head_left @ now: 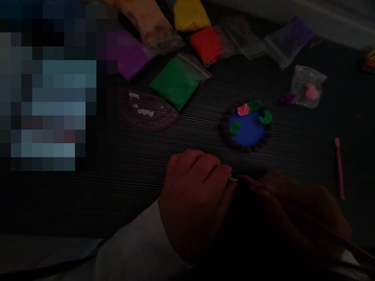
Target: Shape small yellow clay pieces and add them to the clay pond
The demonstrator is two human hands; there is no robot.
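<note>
On a dark, dimly lit table [117,199], a pond model [249,134] had a blue middle, a dark beaded rim, a pink flower [243,110] and green leaf shapes [234,128]. On the near side of the pond model, the person's left hand [197,191] was curled, thumb and forefinger pinched together on a tiny yellow piece [233,178], of which only the end poked out. The right hand [304,207], near and to the right of the pond model, was sunk in shadow, its fingers closed around a slim pink curved-tip tool [251,179] whose far end ran off the frame; its tip was right by the yellow piece, though whether they touched could not be told. Right of the pond model lay a second pink tool [339,168]; beyond it to the right, a small clear bag [300,95] with a pink lump. Behind the pond model were bags, among them a red bag [206,45] and a yellow bag [191,15] cut by the top edge. Left of it, a green bag [177,82] overlapped a reddish mat [146,123] bearing pale bits, and coarse pixel blocks hid everything farther left.
</note>
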